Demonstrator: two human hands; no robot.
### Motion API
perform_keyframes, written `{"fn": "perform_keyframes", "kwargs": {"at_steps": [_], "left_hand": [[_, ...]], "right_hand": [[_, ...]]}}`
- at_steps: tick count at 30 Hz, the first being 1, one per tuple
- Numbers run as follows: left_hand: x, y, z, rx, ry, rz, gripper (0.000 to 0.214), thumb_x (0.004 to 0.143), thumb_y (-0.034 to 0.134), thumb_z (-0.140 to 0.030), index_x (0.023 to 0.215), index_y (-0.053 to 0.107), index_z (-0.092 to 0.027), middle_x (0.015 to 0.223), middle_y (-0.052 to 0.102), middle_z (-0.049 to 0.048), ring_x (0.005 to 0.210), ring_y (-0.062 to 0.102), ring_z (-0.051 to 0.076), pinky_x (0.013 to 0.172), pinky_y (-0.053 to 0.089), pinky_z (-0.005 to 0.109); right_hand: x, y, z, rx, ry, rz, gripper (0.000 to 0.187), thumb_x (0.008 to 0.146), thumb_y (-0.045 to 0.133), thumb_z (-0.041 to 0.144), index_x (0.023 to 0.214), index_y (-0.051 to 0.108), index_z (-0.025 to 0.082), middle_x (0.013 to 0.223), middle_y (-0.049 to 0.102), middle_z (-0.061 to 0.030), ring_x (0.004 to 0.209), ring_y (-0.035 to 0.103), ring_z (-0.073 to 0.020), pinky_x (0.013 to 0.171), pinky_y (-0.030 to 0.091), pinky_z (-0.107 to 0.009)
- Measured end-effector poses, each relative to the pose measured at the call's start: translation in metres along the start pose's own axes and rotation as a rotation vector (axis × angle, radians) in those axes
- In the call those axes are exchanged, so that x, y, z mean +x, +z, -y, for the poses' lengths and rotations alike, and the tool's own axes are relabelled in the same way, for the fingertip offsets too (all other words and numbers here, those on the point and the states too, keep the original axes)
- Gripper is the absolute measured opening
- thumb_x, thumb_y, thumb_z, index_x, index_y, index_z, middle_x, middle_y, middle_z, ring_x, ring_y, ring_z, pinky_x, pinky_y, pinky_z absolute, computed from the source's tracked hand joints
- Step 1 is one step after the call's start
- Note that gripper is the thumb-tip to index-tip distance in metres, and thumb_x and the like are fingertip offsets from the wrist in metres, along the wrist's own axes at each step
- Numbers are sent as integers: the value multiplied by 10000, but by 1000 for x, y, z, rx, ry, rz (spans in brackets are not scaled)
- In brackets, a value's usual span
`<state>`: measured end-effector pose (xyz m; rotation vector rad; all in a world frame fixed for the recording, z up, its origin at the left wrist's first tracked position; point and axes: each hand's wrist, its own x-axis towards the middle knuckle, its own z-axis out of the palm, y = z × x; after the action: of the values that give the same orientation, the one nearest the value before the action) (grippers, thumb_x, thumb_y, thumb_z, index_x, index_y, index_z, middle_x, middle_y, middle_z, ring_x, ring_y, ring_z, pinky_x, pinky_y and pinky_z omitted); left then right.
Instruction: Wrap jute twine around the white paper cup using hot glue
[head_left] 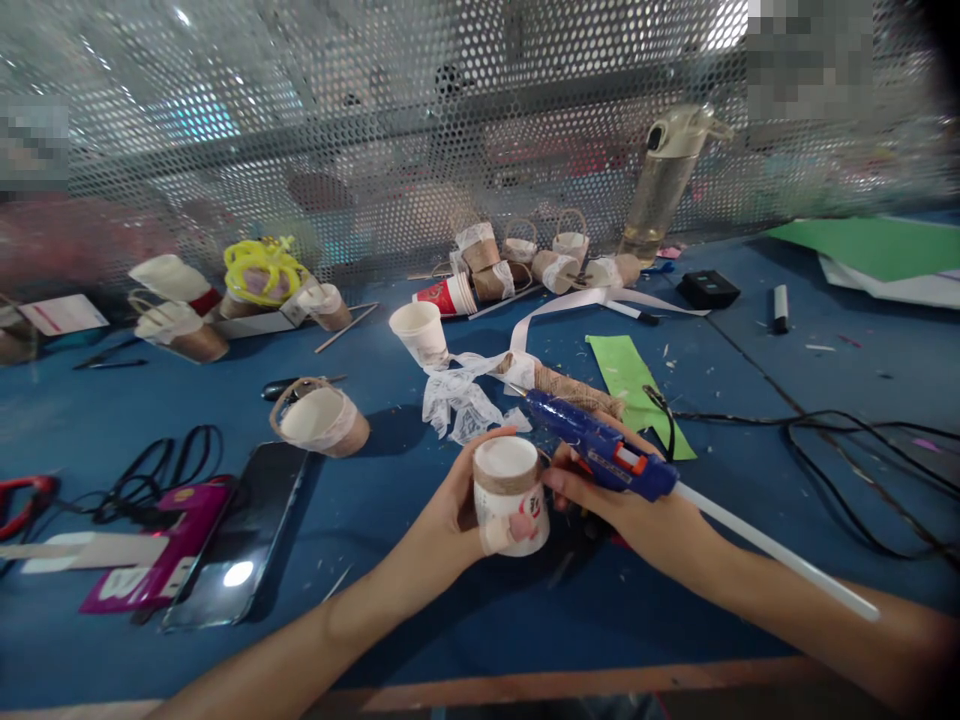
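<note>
My left hand point(456, 515) is wrapped around a white paper cup point(493, 505) with red print, its thumb across the front. The cup appears to stand narrow end up, and brown twine point(510, 484) circles it near the top. In my right hand point(645, 515) is a blue hot glue gun point(581, 437), its nozzle pointing left and beyond the cup. A long white glue stick point(780, 550) sticks out of its rear. The right fingertips touch or nearly touch the cup's right side. White lace point(459, 400) and a twine roll point(577, 388) lie just behind.
A finished-looking little basket point(349, 425), phone point(247, 535) and purple packet point(176, 540) lie left. Several twine-covered cups, a white cup point(420, 335) and a bottle point(664, 185) line the mesh screen. Green paper point(622, 365) and a black cord point(795, 420) lie right.
</note>
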<state>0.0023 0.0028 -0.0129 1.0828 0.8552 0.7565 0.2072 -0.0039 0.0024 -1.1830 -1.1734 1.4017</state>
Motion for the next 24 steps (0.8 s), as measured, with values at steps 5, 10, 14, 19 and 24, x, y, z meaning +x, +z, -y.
{"fn": "perform_keyframes", "kwargs": {"at_steps": [5,10,14,19,24], "left_hand": [[-3,0,-2,-165,-24,-106,661,717,801,-304,1316,524,-317,1261,655,46,1143,596,275,933,466,351],[-3,-2,-9,-354,-58,-66,527,752,745,-307,1252,592,-240,1133,725,89,963,695,276,814,518,337],[-2,-4,-10,-394,-73,-44,481,761,734,-285,1221,610,-215,1060,752,105,858,722,267,794,530,355],[-3,-6,-12,-361,-52,-101,509,722,771,-306,1203,634,-210,1132,731,108,994,687,297,792,527,331],[-3,-9,-15,-372,-26,-116,483,752,727,-320,1213,646,-202,1102,746,97,1029,670,299,848,513,345]], "right_hand": [[-3,-1,-1,-14,-10,-23,197,750,769,204,816,584,224,746,662,38,679,652,-116,687,568,-249],[-3,-3,3,-137,-41,-14,143,779,744,216,800,603,215,770,678,20,706,652,-126,676,545,-247],[-4,-6,0,-189,-49,24,138,813,724,272,784,597,227,769,671,22,709,643,-140,695,524,-273],[-8,-15,-8,-309,-82,-32,195,815,715,397,809,580,255,770,647,11,666,607,-175,578,466,-301],[-7,-23,-8,-396,-121,-2,242,829,679,412,717,535,252,630,551,21,560,525,-165,494,386,-302]]}}
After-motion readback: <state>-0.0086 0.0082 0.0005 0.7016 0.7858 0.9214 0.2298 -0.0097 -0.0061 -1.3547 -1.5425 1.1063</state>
